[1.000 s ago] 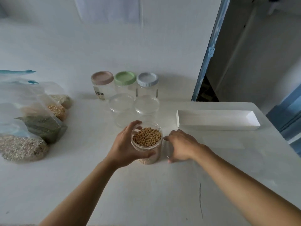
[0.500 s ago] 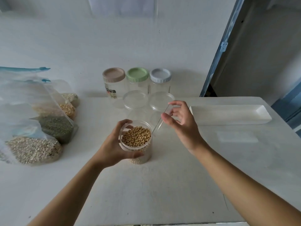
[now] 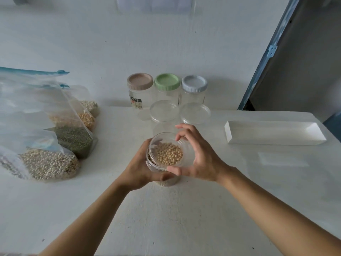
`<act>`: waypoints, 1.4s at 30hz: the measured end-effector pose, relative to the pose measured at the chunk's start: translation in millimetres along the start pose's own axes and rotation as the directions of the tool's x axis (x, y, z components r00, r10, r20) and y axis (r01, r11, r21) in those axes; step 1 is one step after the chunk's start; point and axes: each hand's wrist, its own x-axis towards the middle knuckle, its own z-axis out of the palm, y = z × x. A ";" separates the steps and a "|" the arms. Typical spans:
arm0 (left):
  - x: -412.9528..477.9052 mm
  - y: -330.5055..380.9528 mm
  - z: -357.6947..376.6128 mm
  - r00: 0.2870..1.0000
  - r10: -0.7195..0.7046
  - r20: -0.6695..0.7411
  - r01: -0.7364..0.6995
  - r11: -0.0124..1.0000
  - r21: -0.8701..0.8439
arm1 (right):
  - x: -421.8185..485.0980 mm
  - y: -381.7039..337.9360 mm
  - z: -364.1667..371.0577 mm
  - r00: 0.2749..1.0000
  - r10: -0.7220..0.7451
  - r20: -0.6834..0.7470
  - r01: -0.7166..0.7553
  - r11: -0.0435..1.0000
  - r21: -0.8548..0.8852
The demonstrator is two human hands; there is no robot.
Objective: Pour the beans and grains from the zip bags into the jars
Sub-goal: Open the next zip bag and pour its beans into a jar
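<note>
The left hand (image 3: pixel 140 169) is curled around the side of a clear jar (image 3: pixel 167 182) full of pale yellow beans (image 3: pixel 168 156), which stands on the white table (image 3: pixel 166 218) near its middle. The right hand (image 3: pixel 201 159) pinches a clear lid (image 3: pixel 187 145) by its edge between thumb and fingers, just over the mouth of the jar. The zip bags (image 3: pixel 46 137) with grains lie at the left side of the table, and five more jars (image 3: pixel 167 89) stand behind near the wall, with a white tray (image 3: pixel 273 133) to the right.
</note>
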 end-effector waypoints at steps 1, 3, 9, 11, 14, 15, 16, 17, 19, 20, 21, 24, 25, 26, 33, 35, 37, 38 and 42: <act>0.2 -1.0 -0.3 1.000 -0.003 0.001 0.003 1.000 -0.013 | 5.5 -2.4 -3.3 0.998 -0.005 0.064 0.009 0.998 -0.067; 1.0 0.3 0.9 1.000 0.007 -0.003 -0.007 1.000 -0.022 | 18.6 -9.7 -9.4 0.974 0.014 0.224 0.031 0.980 -0.194; 3.4 6.0 3.2 1.000 0.007 0.023 -0.005 0.997 -0.083 | 59.3 -38.3 -17.9 0.839 0.104 0.535 0.148 0.902 -0.407; 3.4 4.8 3.0 1.000 0.000 0.022 0.002 0.995 -0.097 | 69.8 -46.0 -18.4 0.788 0.133 0.602 0.184 0.881 -0.436; 4.1 5.8 2.6 1.000 -0.008 0.025 0.010 0.993 -0.114 | 78.6 -53.9 -17.7 0.731 0.141 0.667 0.214 0.882 -0.420; 4.7 5.9 2.7 1.000 -0.008 0.030 0.011 0.994 -0.113 | 80.7 -55.6 -17.7 0.713 0.144 0.686 0.219 0.884 -0.414; 5.2 6.0 2.8 0.999 -0.006 0.034 0.010 0.993 -0.119 | 82.4 -56.1 -17.4 0.698 0.151 0.700 0.222 0.884 -0.412; 5.7 6.2 2.8 0.999 -0.008 0.031 0.012 0.991 -0.130 | 84.0 -56.1 -17.3 0.689 0.162 0.707 0.220 0.882 -0.417; 6.2 6.2 2.4 1.000 -0.022 0.022 0.025 0.987 -0.157 | 85.8 -57.1 -17.0 0.701 0.181 0.690 0.211 0.871 -0.443; 6.3 5.7 2.6 1.000 -0.023 0.019 0.026 0.986 -0.164 | 86.0 -58.1 -16.8 0.720 0.190 0.667 0.206 0.860 -0.468; 6.3 6.0 3.2 1.000 -0.021 0.019 0.024 0.985 -0.170 | 85.5 -59.8 -17.0 0.742 0.201 0.640 0.202 0.843 -0.498; 6.8 6.3 4.3 0.999 -0.007 0.034 0.013 0.984 -0.176 | 81.9 -64.8 -17.7 0.811 0.218 0.543 0.187 0.782 -0.594; 6.7 6.1 4.3 0.999 -0.006 0.037 0.013 0.984 -0.179 | 79.8 -66.4 -16.7 0.827 0.227 0.514 0.180 0.760 -0.625; 6.7 5.5 4.1 0.999 -0.007 0.038 0.014 0.983 -0.182 | 77.4 -67.6 -14.6 0.842 0.230 0.488 0.178 0.735 -0.654; 7.4 2.9 2.7 0.998 -0.007 0.060 0.019 0.979 -0.203 | 69.6 -73.2 -4.9 0.920 0.284 0.271 0.059 0.584 -0.810; 7.7 2.6 2.4 0.998 -0.008 0.061 0.020 0.977 -0.211 | 70.1 -73.8 -9.9 0.944 0.240 0.225 0.053 0.563 -0.825; 7.8 1.2 2.1 0.999 -0.003 0.053 0.015 0.975 -0.222 | 71.4 -72.0 -17.1 0.940 0.211 0.269 0.082 0.624 -0.777; 7.9 0.4 2.3 0.999 -0.006 0.041 0.015 0.975 -0.221 | 72.3 -71.3 -20.4 0.913 0.206 0.352 0.118 0.693 -0.712; 8.3 -5.5 4.5 0.999 -0.021 0.025 0.026 0.979 -0.200 | 73.2 -66.4 -21.0 0.723 0.211 0.658 0.198 0.849 -0.490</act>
